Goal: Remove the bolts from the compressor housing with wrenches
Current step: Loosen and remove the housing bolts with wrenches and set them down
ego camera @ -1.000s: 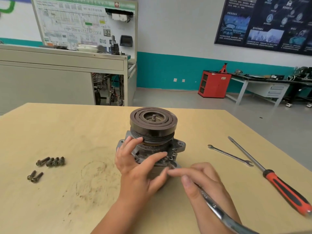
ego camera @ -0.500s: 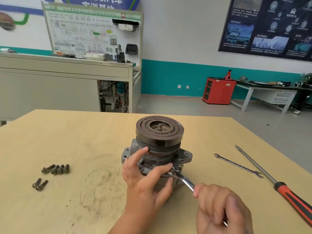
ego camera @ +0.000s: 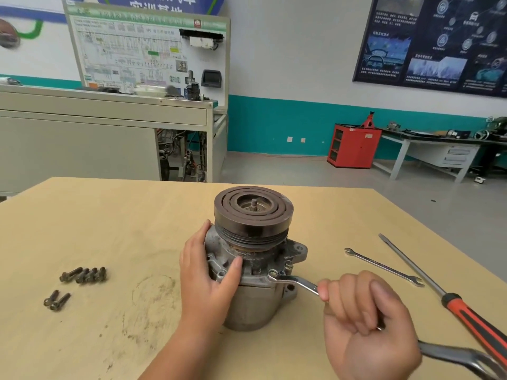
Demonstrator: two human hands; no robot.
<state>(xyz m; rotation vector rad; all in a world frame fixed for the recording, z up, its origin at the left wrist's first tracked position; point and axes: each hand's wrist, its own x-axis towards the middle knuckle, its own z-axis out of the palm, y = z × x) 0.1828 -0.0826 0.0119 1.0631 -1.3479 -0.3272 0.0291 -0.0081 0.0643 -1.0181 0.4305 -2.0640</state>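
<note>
A grey metal compressor housing [ego camera: 255, 305] with a dark grooved pulley [ego camera: 252, 215] on top stands upright in the middle of the wooden table [ego camera: 109, 215]. My left hand [ego camera: 204, 272] grips its left side, thumb on the flange. My right hand [ego camera: 365, 319] holds a silver wrench [ego camera: 293, 282] whose head sits on a bolt [ego camera: 273, 273] at the housing's front flange. Another bolt [ego camera: 288, 266] stands just to its right. The wrench's far end sticks out past my right hand at the lower right.
Several removed bolts [ego camera: 83, 275] lie on the table at the left, two more bolts [ego camera: 56, 300] below them. A thin spare wrench [ego camera: 382, 266] and a long screwdriver with a red and black handle [ego camera: 466, 311] lie at the right, near the table's right edge.
My right hand has swung the wrench handle to the right around the front bolt. The left hand has shifted its hold on the housing. The camera has tilted up slightly.
</note>
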